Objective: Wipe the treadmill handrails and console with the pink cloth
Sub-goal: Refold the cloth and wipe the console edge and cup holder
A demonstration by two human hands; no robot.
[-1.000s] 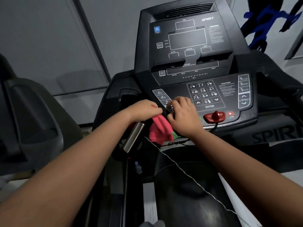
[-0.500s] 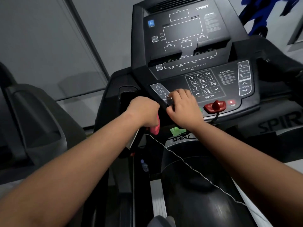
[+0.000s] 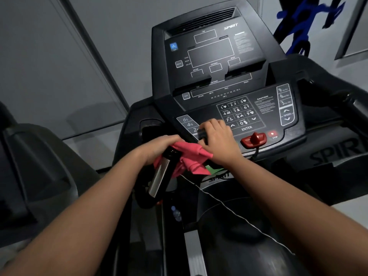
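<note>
At the treadmill console's lower left edge, both hands meet.
Left hand grips the pink cloth over the left handrail; right hand's fingers curl on a dark grip.

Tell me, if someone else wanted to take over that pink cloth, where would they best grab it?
Probably the loose bunched folds of the pink cloth hanging below the console's front edge, coming from underneath on the belt side. The left hand covers its upper left part over the handrail, and the right hand sits at its upper right, so only the drooping lower folds lie free.
</note>
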